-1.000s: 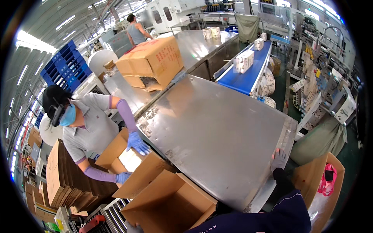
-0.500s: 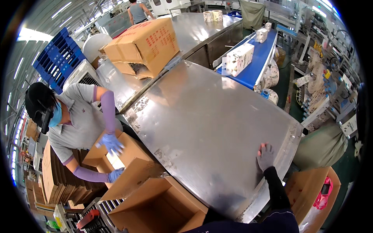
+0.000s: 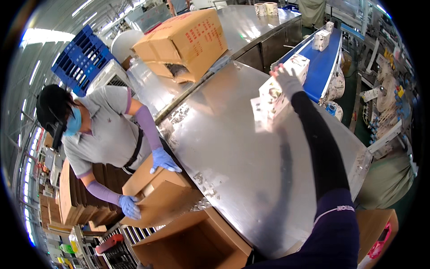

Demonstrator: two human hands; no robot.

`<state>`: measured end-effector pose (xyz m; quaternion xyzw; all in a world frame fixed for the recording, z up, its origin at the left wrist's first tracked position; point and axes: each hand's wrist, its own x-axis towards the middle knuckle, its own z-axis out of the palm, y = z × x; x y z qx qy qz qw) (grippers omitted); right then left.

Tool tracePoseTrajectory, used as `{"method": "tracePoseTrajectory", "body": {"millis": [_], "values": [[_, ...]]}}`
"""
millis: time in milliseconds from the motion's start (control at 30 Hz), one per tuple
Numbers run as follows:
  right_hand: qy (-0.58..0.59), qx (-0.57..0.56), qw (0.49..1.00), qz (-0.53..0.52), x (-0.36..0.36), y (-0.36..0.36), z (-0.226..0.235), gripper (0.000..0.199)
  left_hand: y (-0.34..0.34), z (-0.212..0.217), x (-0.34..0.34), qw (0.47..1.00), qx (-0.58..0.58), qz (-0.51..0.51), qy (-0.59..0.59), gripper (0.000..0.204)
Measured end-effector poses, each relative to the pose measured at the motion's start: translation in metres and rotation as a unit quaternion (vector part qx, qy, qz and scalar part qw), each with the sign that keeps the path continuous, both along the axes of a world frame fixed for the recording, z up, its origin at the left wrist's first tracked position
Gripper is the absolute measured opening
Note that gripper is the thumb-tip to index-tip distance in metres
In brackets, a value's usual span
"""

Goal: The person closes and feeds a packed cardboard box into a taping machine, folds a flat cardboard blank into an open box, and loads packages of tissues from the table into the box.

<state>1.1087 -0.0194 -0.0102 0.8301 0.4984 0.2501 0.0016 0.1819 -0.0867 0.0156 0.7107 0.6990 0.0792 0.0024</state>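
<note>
1. Factory floor w/ a large steel table (image 3: pixel 251 179) in the middle; blue conveyor belt (image 3: pixel 320 67) runs along its far right edge.
2. White pack (image 3: pixel 274 102) sits at the table's far side, just beside the belt end; blurred, so detail cannot be read.
3. Right hand (image 3: pixel 286 80), in a light glove w/ black sleeve, is stretched across the table and lies on top of the pack. Fingers (image 3: pixel 278 70) spread over its upper edge; whether they clamp it or only rest on it cannot be told.
4. Left hand: not in view.
5. More white packs (image 3: pixel 321 39) ride on the belt, well apart from the hand.
6. Open cardboard box (image 3: pixel 192 237) stands at the table's near left corner.
7. Co-worker (image 3: pixel 98 130) in grey shirt, mask, blue gloves stands left of the table, both hands on a folded box (image 3: pixel 156 193).
8. Stacked cartons (image 3: pixel 183 42) rest on a second steel surface beyond; blue crate (image 3: pixel 78 58) behind them at left.
</note>
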Motion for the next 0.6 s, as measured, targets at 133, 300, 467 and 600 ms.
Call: {"method": "tracePoseTrajectory", "body": {"millis": [133,300,467,600], "values": [[0.213,-0.100,0.965,-0.119,-0.029,0.113,-0.029,0.037,0.007,0.002,0.003,1.000,-0.003,-0.005,0.019,0.040],[0.282,-0.084,0.956,-0.003,-0.141,0.087,0.018,0.087,-0.001,-0.005,-0.020,0.999,0.026,-0.037,0.021,0.044],[0.267,-0.061,0.957,-0.097,-0.191,0.014,0.020,0.105,0.017,-0.003,-0.007,0.996,-0.089,-0.024,-0.021,0.048],[0.270,-0.068,0.956,-0.090,-0.217,-0.054,0.019,0.104,0.006,0.019,0.043,0.991,-0.021,0.014,0.133,0.047]]}}
